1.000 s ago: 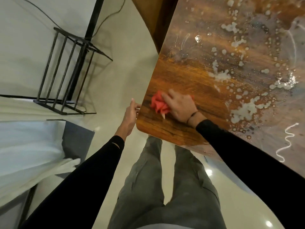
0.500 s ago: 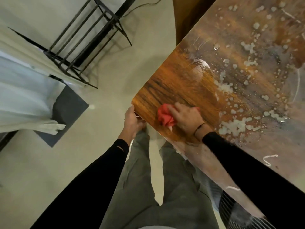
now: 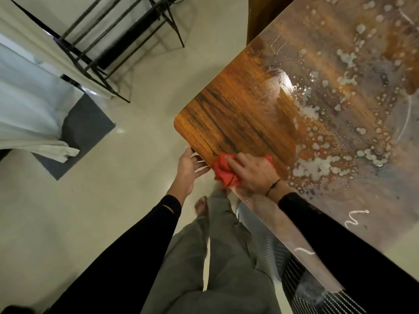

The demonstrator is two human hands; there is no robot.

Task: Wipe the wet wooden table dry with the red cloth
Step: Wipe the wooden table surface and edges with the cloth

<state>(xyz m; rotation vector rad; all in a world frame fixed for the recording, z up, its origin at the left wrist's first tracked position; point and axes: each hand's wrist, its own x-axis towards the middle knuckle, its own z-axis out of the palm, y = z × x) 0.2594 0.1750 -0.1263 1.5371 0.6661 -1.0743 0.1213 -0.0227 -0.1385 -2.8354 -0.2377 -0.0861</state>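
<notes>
Right hand [image 3: 254,175] pressing flat on crumpled red cloth [image 3: 223,172] at near edge of glossy wooden table [image 3: 238,114], left hand [image 3: 189,171] open under the rounded corner, grasping nothing, water drops [image 3: 313,166] beyond right hand, smooth pale floor [image 3: 113,200] left.

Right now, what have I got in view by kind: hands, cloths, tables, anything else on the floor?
Hands: 2, the left hand at the table edge and the right hand pressing the cloth
Red cloth: 1
Wooden table: 1, far part wet
Black metal rack: 1
Grey mat: 1
Total: 6
</notes>
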